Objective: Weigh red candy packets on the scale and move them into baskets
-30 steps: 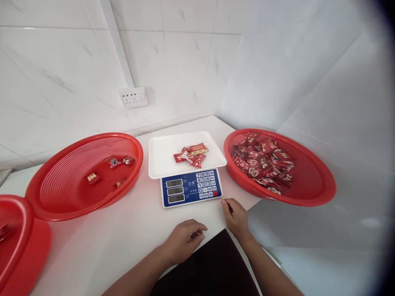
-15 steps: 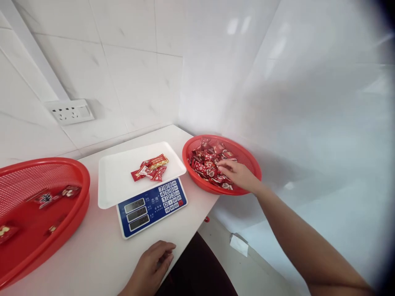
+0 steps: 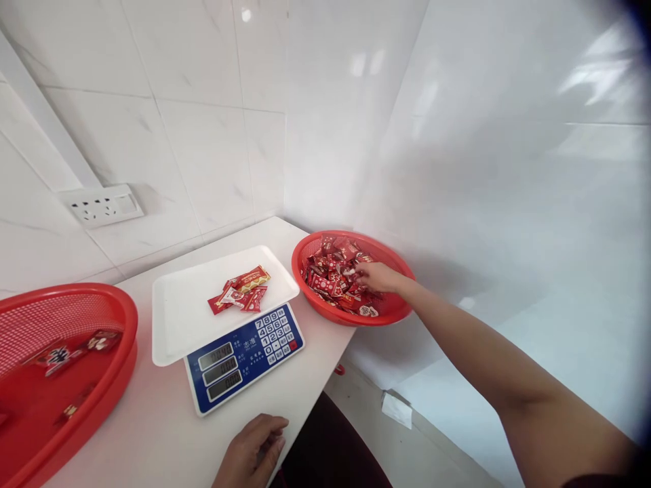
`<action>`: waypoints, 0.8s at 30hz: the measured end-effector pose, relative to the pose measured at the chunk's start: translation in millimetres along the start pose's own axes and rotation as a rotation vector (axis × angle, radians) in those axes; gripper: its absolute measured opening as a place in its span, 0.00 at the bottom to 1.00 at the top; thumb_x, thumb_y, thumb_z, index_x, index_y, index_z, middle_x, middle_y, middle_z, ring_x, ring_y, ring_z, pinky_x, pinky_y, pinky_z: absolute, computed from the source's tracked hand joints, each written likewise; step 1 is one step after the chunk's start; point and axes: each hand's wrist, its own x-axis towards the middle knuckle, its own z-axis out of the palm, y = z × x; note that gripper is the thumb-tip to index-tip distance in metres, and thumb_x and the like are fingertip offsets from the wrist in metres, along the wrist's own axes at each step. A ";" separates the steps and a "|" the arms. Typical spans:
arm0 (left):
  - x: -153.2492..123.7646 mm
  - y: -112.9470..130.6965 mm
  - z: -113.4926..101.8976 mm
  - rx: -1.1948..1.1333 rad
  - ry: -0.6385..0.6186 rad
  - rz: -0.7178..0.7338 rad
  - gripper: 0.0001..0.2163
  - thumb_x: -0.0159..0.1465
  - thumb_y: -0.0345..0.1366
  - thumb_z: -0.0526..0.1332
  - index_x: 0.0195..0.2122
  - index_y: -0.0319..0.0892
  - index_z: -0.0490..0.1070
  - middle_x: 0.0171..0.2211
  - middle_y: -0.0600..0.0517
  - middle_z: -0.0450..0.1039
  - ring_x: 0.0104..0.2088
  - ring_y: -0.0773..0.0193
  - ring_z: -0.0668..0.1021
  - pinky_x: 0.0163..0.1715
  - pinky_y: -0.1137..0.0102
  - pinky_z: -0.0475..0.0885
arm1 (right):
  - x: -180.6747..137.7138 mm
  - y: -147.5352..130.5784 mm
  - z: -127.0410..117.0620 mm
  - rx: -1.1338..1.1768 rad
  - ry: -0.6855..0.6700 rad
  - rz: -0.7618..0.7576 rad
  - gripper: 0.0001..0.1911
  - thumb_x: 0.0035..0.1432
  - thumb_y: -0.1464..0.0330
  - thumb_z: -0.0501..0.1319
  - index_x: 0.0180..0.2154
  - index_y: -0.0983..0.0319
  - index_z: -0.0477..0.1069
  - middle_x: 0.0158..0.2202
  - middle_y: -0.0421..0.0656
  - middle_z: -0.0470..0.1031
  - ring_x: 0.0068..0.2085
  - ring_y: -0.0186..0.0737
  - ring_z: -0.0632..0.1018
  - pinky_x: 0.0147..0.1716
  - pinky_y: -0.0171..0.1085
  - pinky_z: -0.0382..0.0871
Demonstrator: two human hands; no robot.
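My right hand [image 3: 377, 277] reaches into the red basket [image 3: 401, 308] on the right. Its fingers are bent down among small wrapped candies [image 3: 330, 281], mostly red; what lies between the fingertips is hidden. My left hand [image 3: 257, 447] rests at the table's front edge, loosely curled, with a gap between thumb and fingers and nothing in it. In front of it stands a blue and white digital scale [image 3: 249, 359] whose top display appears to read 0.040. Several wrapped candies [image 3: 241, 288] lie in a small pile on its white tray [image 3: 178, 312].
At the left, a second red basket [image 3: 125, 352] holds a few wrapped candies [image 3: 104, 339]. The white table [image 3: 152, 420] meets a tiled wall with a socket panel [image 3: 104, 205]. A glossy wall [image 3: 488, 224] rises beside the right basket. A white paper piece [image 3: 397, 409] lies on the floor.
My right hand has gone lower and deeper into the candies, its fingers now bent down. The view has shifted slightly. My left hand and the candies on the tray look the same.
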 end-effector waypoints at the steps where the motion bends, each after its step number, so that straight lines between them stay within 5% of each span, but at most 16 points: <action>1: -0.4 -0.5 0.1 0.004 0.002 0.002 0.10 0.63 0.39 0.52 0.41 0.46 0.69 0.36 0.50 0.74 0.34 0.65 0.76 0.36 0.74 0.72 | 0.0 3.0 -6.9 -0.017 0.034 0.043 0.15 0.58 0.68 0.52 0.46 0.61 0.67 0.43 0.48 0.73 0.42 0.43 0.74 0.35 0.33 0.63; 5: -2.1 -1.8 0.5 0.010 -0.006 0.012 0.09 0.63 0.39 0.52 0.41 0.46 0.69 0.36 0.50 0.74 0.34 0.65 0.76 0.35 0.74 0.72 | -2.3 1.6 -17.0 -0.090 0.080 0.158 0.18 0.59 0.67 0.49 0.49 0.64 0.64 0.49 0.56 0.68 0.46 0.50 0.72 0.35 0.38 0.63; 11: -1.2 -2.2 0.6 0.018 0.009 0.030 0.09 0.63 0.39 0.52 0.41 0.45 0.69 0.35 0.50 0.73 0.34 0.65 0.76 0.35 0.74 0.72 | -0.5 -35.4 15.5 -0.090 -0.198 -0.034 0.14 0.48 0.67 0.62 0.39 0.61 0.72 0.41 0.47 0.75 0.39 0.44 0.75 0.32 0.33 0.64; 16: -2.2 -5.4 2.4 0.027 0.018 0.050 0.09 0.63 0.38 0.52 0.41 0.45 0.69 0.36 0.50 0.73 0.34 0.65 0.76 0.35 0.74 0.72 | 4.3 -48.1 30.4 -0.102 -0.269 -0.049 0.15 0.47 0.69 0.61 0.40 0.66 0.72 0.41 0.52 0.74 0.38 0.48 0.75 0.31 0.35 0.65; 21: -2.5 -7.8 5.9 -0.018 0.066 0.067 0.10 0.63 0.39 0.51 0.40 0.45 0.69 0.34 0.50 0.73 0.33 0.65 0.75 0.34 0.74 0.71 | -2.0 -35.3 11.1 -0.073 -0.183 -0.042 0.07 0.51 0.70 0.58 0.31 0.65 0.74 0.34 0.50 0.76 0.35 0.46 0.76 0.30 0.36 0.64; 24: -2.8 -3.3 5.2 -0.038 0.085 0.048 0.09 0.63 0.39 0.52 0.40 0.46 0.70 0.34 0.50 0.73 0.33 0.64 0.75 0.34 0.73 0.71 | -11.9 -35.9 -6.9 -0.029 -0.036 -0.051 0.15 0.59 0.70 0.48 0.35 0.64 0.73 0.37 0.49 0.76 0.37 0.44 0.75 0.34 0.36 0.64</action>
